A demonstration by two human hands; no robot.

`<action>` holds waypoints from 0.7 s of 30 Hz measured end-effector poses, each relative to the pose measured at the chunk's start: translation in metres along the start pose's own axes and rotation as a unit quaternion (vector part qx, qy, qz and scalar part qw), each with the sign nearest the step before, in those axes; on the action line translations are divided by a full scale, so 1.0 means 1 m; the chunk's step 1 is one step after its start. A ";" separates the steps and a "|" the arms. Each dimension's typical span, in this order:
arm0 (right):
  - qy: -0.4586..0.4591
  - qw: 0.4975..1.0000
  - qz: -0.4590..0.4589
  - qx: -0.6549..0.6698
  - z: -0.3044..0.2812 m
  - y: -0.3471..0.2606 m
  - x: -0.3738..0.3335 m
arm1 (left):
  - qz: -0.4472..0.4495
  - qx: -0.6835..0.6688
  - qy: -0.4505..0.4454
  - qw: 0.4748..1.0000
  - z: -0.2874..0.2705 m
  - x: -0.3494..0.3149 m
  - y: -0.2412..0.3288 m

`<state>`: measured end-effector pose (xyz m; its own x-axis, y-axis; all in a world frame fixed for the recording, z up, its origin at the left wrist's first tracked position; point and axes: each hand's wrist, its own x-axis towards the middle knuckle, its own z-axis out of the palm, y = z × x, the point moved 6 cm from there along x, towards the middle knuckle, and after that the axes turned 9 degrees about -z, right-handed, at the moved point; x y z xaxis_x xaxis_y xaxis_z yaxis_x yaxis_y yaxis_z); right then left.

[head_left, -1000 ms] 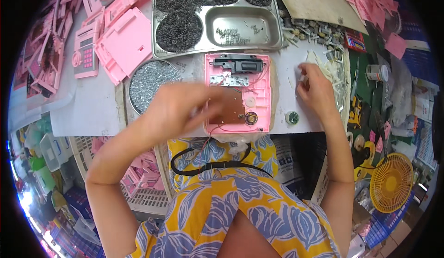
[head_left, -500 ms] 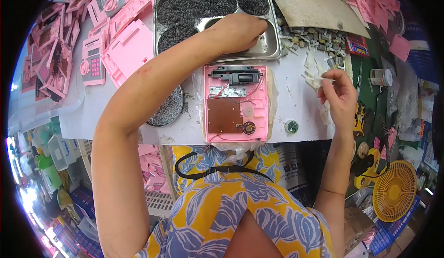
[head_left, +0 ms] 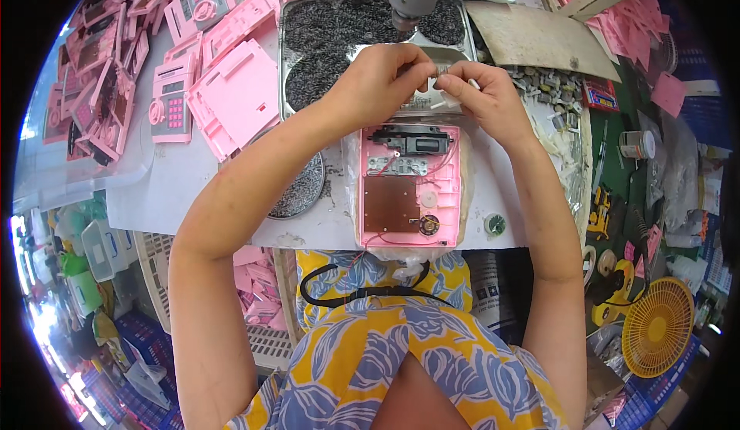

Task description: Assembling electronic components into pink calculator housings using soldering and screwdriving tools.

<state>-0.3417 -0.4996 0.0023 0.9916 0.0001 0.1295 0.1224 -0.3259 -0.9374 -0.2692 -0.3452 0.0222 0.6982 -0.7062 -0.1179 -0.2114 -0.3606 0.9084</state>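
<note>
A white counter carries an open pink plastic housing at its near edge, circuit board and wiring exposed. Behind it sits a compartmented metal tray of dark screws, with a round dish of screws to the left. Pink toy safe shells crowd the far left corner; a small round green-centred part lies right.

left hand, right hand, maybe small part

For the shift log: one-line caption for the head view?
Both hands, left hand and right hand, pinch a small part above an open pink case.
</note>
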 end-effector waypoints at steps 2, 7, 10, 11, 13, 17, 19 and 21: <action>0.035 0.991 -0.114 -0.056 0.002 0.001 0.002 | -0.005 0.027 0.048 0.998 -0.004 0.003 -0.005; 0.082 0.917 -0.075 -0.383 -0.010 -0.032 -0.006 | 0.038 0.150 0.101 0.983 -0.015 -0.005 0.010; 0.107 0.968 -0.048 -0.221 -0.026 -0.039 -0.035 | 0.211 0.099 0.125 0.964 -0.016 -0.035 0.030; 0.101 0.985 -0.025 -0.140 -0.028 -0.036 -0.050 | 0.142 0.034 0.080 0.986 -0.015 -0.049 0.027; 0.063 0.996 0.059 0.002 -0.025 -0.036 -0.083 | 0.025 -0.013 -0.001 1.000 -0.011 -0.078 0.014; 0.011 0.980 0.130 0.152 0.005 -0.050 -0.145 | -0.143 -0.162 -0.128 0.968 0.030 -0.132 0.005; 0.037 0.982 0.091 0.161 0.022 -0.061 -0.161 | -0.183 -0.270 -0.152 0.933 0.049 -0.153 -0.002; 0.078 0.984 0.027 0.161 0.030 -0.065 -0.171 | -0.211 -0.367 -0.180 0.888 0.060 -0.160 -0.003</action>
<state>-0.5177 -0.4504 0.0312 0.9815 -0.1628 0.1011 0.1015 -0.0059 -0.9948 -0.4214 -0.2684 0.0145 0.3175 -0.7994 -0.5101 0.6125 -0.2378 0.7539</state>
